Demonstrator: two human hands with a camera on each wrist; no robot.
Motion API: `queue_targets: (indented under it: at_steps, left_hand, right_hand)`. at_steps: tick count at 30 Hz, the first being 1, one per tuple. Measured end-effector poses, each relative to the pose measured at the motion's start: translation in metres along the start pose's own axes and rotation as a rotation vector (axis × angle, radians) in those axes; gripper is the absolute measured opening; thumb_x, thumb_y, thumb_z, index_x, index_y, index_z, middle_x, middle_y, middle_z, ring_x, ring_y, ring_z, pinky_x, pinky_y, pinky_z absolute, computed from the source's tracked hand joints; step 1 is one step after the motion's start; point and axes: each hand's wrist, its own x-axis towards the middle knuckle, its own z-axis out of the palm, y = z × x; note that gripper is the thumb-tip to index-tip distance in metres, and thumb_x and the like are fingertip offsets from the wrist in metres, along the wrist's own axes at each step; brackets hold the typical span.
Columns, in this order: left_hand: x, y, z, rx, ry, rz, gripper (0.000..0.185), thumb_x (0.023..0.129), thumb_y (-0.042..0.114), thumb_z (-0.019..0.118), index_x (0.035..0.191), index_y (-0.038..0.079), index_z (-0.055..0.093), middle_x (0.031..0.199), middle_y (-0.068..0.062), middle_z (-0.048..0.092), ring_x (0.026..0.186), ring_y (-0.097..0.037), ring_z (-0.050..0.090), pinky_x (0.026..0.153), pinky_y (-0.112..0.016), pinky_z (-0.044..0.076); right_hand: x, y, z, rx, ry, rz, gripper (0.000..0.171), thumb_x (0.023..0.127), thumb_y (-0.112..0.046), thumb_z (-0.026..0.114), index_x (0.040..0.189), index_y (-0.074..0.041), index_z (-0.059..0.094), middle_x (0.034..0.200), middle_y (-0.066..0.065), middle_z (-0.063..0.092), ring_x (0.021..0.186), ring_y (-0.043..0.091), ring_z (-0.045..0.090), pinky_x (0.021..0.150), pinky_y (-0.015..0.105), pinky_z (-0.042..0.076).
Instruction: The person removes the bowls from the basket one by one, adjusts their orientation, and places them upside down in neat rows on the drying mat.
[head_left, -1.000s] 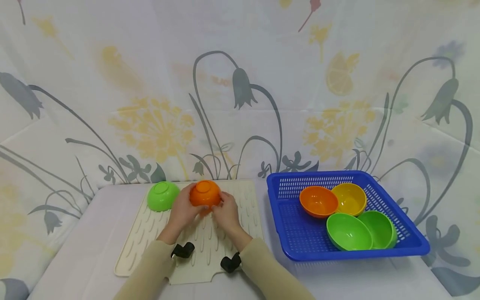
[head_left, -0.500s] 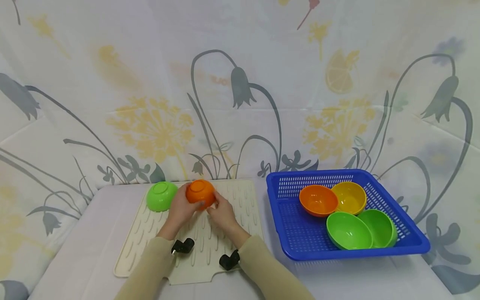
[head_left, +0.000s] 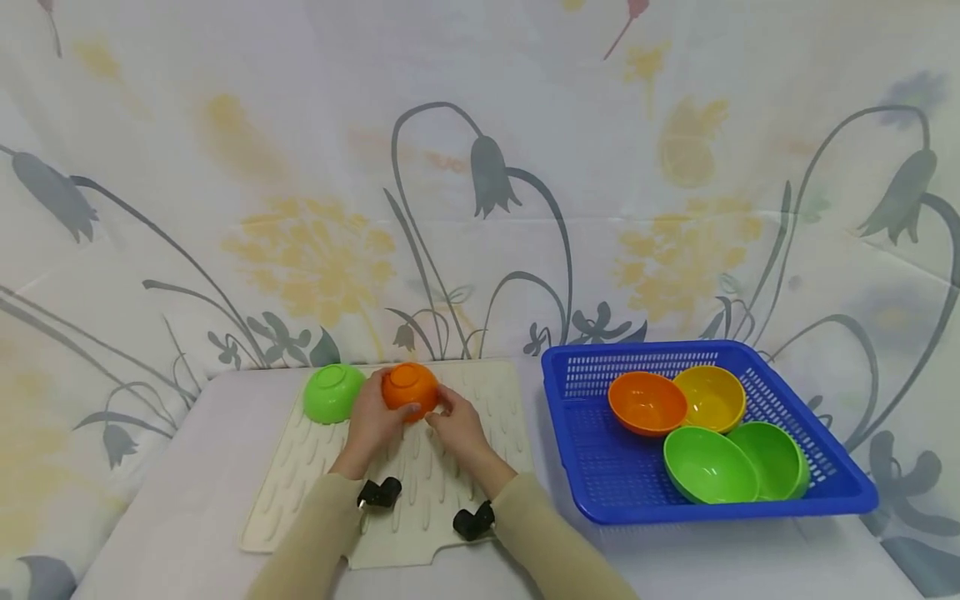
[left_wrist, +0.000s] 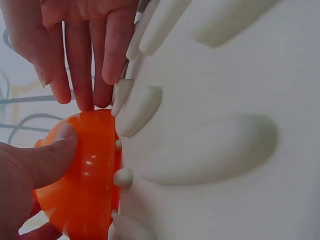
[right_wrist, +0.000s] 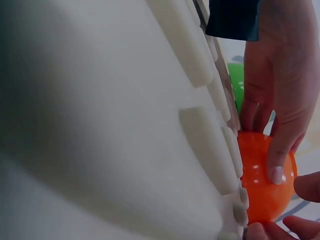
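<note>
While it sits upside down at the far end of the mat (head_left: 442, 483), the orange bowl (head_left: 408, 387) is gripped by the left hand (head_left: 372, 423), thumb curled over its near side and fingers round its left flank. From the right, the right hand (head_left: 459, 427) touches the bowl's lower edge with loosely bent fingertips; whether it truly grips cannot be told. Just left of the bowl lies an overturned green bowl (head_left: 333, 392). Well apart on the right, a blue basket (head_left: 592, 467) holds four more bowls.
</note>
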Motion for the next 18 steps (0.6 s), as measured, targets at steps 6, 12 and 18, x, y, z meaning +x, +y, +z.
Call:
queue_targets:
  at_steps: [6, 12, 18]
  left_hand:
    - [-0.002, -0.002, 0.003, -0.017, 0.002, -0.023, 0.072, 0.086, 0.015, 0.079, 0.144, 0.001, 0.039, 0.143, -0.022, 0.046, 0.128, -0.039, 0.045, 0.111, -0.055, 0.034]
    - [-0.004, -0.004, 0.003, -0.025, 0.006, -0.034, 0.072, 0.087, 0.016, 0.078, 0.145, 0.001, 0.038, 0.143, -0.022, 0.046, 0.128, -0.040, 0.045, 0.111, -0.056, 0.034]
    - [-0.002, 0.000, 0.004, -0.031, 0.002, -0.022, 0.072, 0.087, 0.016, 0.078, 0.145, 0.002, 0.039, 0.143, -0.021, 0.046, 0.129, -0.039, 0.045, 0.111, -0.055, 0.033]
  right_hand:
    - [-0.002, 0.000, -0.001, 0.019, -0.011, -0.020, 0.055, 0.093, -0.005, 0.063, 0.146, 0.000, 0.047, 0.144, 0.017, 0.052, 0.133, 0.034, 0.048, 0.106, 0.044, 0.044]
    - [-0.015, -0.014, -0.005, 0.039, 0.024, -0.047, 0.051, 0.095, -0.004, 0.059, 0.145, -0.006, 0.050, 0.144, 0.011, 0.053, 0.131, 0.031, 0.051, 0.099, 0.040, 0.050]
    - [-0.038, -0.043, -0.018, 0.033, 0.058, -0.137, 0.050, 0.095, -0.002, 0.058, 0.145, -0.007, 0.051, 0.143, 0.010, 0.054, 0.129, 0.030, 0.053, 0.098, 0.038, 0.050]
